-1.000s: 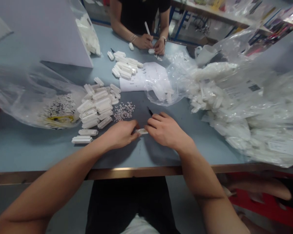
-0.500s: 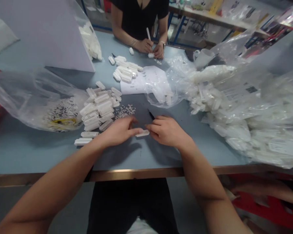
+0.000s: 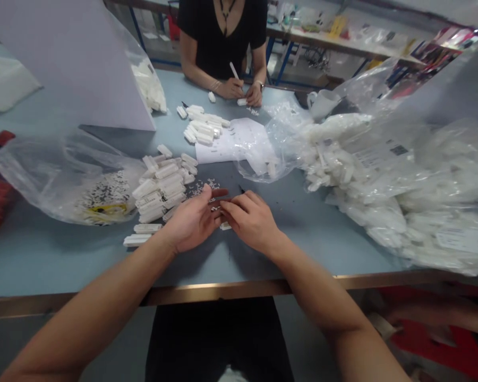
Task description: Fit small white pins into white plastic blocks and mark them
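Observation:
My left hand point(image 3: 189, 223) lies palm up on the blue-grey table point(image 3: 263, 254), its fingers stretched out beside a scatter of tiny white pieces point(image 3: 203, 187). My right hand point(image 3: 250, 223) reaches across to it, fingers drawn together at the left fingertips; what they pinch is hidden. A white plastic strip point(image 3: 225, 226) lies on the table between and under the two hands. A black tool tip point(image 3: 241, 188) shows just beyond my right hand. A heap of the same white strips point(image 3: 161, 183) sits left of my left hand.
A clear bag with small parts point(image 3: 71, 185) lies at the left, and big bags of white parts point(image 3: 382, 170) fill the right. A paper sheet point(image 3: 231, 140) and more strips point(image 3: 203, 124) lie further back. Across the table a person's hands point(image 3: 242, 93) work with a white stick.
My left hand let go of the white strip and turned palm up. My right hand moved left to meet its fingertips. The strip now lies on the table. The view tilted up.

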`<state>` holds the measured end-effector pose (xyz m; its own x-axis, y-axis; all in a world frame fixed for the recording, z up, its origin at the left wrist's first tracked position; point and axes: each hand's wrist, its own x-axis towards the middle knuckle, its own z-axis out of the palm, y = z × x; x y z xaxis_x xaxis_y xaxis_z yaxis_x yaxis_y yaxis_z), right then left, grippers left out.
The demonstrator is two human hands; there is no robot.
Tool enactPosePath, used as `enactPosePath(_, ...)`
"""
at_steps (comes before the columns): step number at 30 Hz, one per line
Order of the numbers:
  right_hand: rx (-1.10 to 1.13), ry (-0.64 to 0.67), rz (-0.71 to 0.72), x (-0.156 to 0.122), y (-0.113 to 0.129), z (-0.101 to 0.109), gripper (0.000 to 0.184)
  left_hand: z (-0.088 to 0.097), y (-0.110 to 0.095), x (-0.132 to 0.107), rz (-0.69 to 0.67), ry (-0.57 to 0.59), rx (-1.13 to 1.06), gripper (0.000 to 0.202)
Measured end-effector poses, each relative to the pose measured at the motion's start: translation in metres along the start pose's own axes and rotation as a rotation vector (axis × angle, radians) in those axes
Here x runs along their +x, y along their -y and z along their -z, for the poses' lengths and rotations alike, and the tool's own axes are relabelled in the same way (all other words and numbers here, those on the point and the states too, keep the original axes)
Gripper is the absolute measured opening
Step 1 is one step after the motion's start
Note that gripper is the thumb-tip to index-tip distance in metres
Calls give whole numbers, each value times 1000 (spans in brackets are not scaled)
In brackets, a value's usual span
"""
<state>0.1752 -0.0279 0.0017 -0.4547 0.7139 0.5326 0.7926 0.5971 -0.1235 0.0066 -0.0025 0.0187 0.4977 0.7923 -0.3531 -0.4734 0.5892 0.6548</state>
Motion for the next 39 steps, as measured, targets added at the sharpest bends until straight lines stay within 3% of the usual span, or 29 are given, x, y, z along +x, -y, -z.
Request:
enactPosePath(6,59,100,-30,3,4,3,18,-4,1,-4,-6,24,82,34)
enactPosePath(13,247,143,-217,2,3,-2,7,4,6,-4,26,93,123,42)
enactPosePath(18,329,21,-231,2,-1,1,11,1,3,-3,4,25,129,27)
enactPosePath(22,341,-120,-191,2,-2,6,13,2,2,-2,-22,74,211,21)
enactPosePath(32,293,-189,-145,-1,-2,4,12,5,-1,-3,-37,93,258,22)
enactPosePath(39,338,-156,-123,0,0,9,19,5,1,-2,-58,70,256,22)
